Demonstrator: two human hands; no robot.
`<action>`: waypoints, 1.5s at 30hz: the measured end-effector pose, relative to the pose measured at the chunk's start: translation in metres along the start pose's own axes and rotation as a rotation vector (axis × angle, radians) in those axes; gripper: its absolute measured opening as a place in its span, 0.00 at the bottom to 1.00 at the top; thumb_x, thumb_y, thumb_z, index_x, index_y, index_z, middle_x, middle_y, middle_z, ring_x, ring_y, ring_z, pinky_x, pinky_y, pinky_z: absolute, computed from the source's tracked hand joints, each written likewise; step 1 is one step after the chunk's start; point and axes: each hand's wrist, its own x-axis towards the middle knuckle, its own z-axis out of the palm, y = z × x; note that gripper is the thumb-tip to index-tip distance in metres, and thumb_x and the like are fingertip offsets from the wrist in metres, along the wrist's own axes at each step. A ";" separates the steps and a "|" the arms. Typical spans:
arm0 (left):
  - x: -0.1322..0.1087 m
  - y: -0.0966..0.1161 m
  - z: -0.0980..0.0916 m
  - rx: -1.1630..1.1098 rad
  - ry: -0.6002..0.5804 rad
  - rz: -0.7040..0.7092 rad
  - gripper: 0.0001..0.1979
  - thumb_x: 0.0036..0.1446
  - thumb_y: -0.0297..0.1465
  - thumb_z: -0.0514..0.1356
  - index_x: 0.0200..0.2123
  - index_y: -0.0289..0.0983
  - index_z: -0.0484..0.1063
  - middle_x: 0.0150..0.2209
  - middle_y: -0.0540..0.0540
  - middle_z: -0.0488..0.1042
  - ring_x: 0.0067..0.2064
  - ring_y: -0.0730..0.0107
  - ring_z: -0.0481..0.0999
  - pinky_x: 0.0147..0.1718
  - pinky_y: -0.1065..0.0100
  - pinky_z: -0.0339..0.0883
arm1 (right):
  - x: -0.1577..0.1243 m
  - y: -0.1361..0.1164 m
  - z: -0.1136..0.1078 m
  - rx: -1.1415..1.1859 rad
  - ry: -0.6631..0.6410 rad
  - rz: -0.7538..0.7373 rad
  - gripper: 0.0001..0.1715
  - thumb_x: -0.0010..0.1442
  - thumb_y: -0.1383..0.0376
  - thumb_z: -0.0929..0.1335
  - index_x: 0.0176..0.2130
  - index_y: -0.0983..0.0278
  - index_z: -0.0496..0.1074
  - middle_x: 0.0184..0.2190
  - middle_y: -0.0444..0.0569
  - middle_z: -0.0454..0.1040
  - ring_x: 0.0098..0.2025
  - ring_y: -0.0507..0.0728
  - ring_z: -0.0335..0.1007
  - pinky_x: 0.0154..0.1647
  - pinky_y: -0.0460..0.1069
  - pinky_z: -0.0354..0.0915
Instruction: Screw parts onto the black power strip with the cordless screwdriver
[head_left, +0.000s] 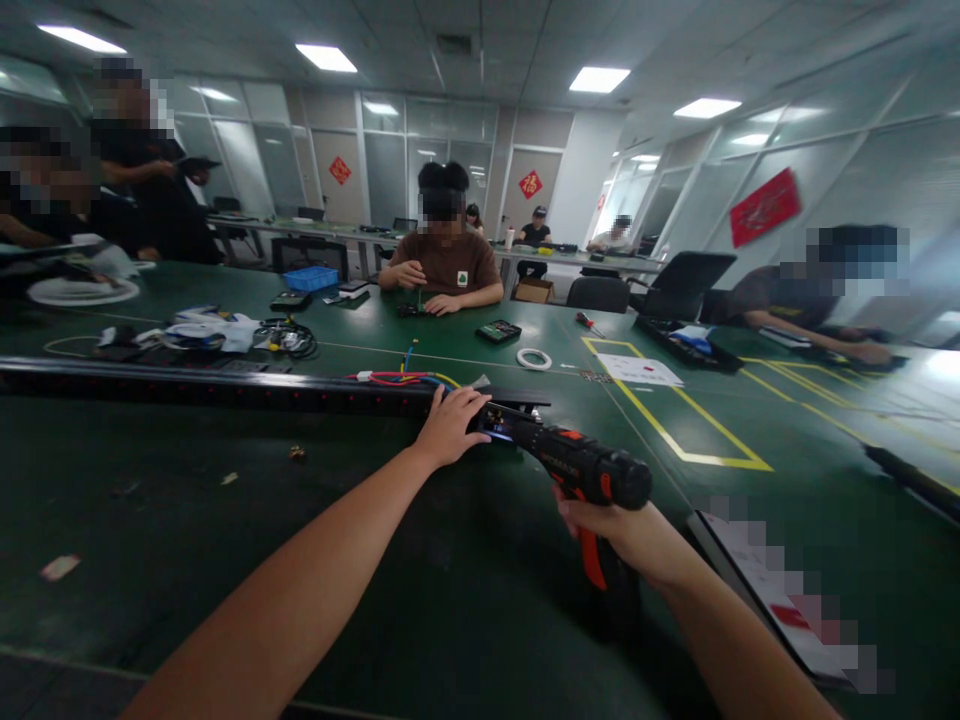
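"Bar, long and black, and it lies right across the table, running in from the left edge with its right end out here in the middle!"

"And what's on it?"

"Left hand, palm down over that right end: open, fingers stretched out, thumb spread to the near side."

"The right?"

"Right hand is wrapped around the grip of a drill, black and orange, nose pointed left at that same end! A light glows at the tip."

"Is the tip touching?"

"Can't tell, it's too cluttered in there. Just behind the left hand: wires, red, blue and yellow."

"Beyond the bar?"

"A white ring, a sheet lying partly inside a yellow outline, a screwdriver farther back. Across the table, a co-worker in brown, both hands near the tabletop!"
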 end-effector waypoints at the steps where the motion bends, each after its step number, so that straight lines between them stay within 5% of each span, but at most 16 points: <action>1: 0.000 0.000 0.000 0.000 -0.001 0.001 0.34 0.67 0.42 0.68 0.72 0.46 0.66 0.70 0.39 0.70 0.76 0.48 0.60 0.76 0.37 0.36 | 0.000 0.000 0.000 -0.006 0.002 0.002 0.15 0.53 0.56 0.76 0.35 0.62 0.77 0.24 0.44 0.74 0.29 0.58 0.69 0.35 0.53 0.64; 45: -0.001 0.003 -0.005 -0.012 -0.011 -0.012 0.34 0.67 0.40 0.70 0.72 0.44 0.66 0.70 0.39 0.70 0.76 0.48 0.60 0.77 0.36 0.36 | 0.002 0.007 -0.002 0.022 -0.022 -0.001 0.17 0.54 0.55 0.76 0.38 0.64 0.77 0.26 0.44 0.74 0.31 0.58 0.69 0.37 0.54 0.63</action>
